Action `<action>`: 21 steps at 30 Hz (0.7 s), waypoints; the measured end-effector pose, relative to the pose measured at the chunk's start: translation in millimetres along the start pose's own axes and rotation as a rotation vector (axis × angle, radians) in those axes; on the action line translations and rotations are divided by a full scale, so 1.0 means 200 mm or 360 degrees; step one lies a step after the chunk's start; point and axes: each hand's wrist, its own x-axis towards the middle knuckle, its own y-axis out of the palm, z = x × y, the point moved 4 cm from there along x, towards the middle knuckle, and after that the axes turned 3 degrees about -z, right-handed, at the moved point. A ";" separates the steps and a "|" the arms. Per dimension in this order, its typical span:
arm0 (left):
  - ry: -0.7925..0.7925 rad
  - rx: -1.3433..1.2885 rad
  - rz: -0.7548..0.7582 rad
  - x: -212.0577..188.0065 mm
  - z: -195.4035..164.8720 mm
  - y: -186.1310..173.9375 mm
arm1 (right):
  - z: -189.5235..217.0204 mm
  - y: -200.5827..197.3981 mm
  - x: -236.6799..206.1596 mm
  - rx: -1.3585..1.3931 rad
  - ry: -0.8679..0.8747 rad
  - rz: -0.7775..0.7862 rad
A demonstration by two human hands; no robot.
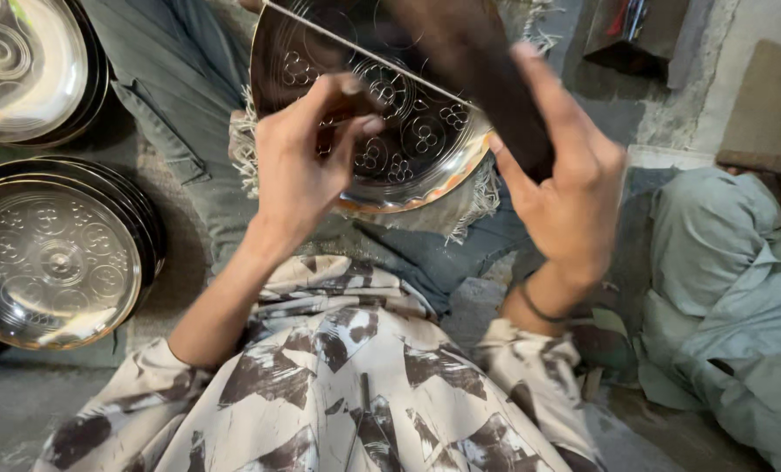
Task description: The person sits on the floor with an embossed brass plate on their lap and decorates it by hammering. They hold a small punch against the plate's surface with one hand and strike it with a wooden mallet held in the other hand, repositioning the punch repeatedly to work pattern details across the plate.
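A person in a patterned shirt works over an engraved metal plate resting on a frayed cloth in the lap. The left hand pinches a small tool, fingers curled against the plate's face. The right hand closes around a dark wooden mallet above the plate's right rim. Stacked plates crowd the left edge, more beyond. A bundle of grey cloth hems in the right, on a concrete floor.
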 end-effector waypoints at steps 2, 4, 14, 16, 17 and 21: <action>0.0136 -0.0134 0.0282 0.07 -0.03 0.02 | -0.03 0.05 -0.10 0.0190 0.0175 -0.0179; 0.0281 -0.0178 0.0630 0.16 -0.06 0.04 | -0.05 0.12 -0.23 0.0350 0.0355 -0.0313; 0.0822 0.0277 0.1688 0.33 -0.06 0.21 | -0.07 0.38 -0.66 0.1035 0.1035 -0.0891; 0.0896 0.0321 0.1734 0.33 -0.08 0.22 | -0.06 0.39 -0.68 0.0997 0.1016 -0.0962; 0.0945 0.0348 0.1744 0.33 -0.08 0.23 | -0.06 0.39 -0.68 0.0981 0.1000 -0.0999; 0.1054 0.0383 0.1814 0.33 -0.12 0.25 | -0.05 0.35 -0.68 0.0187 0.0723 -0.1003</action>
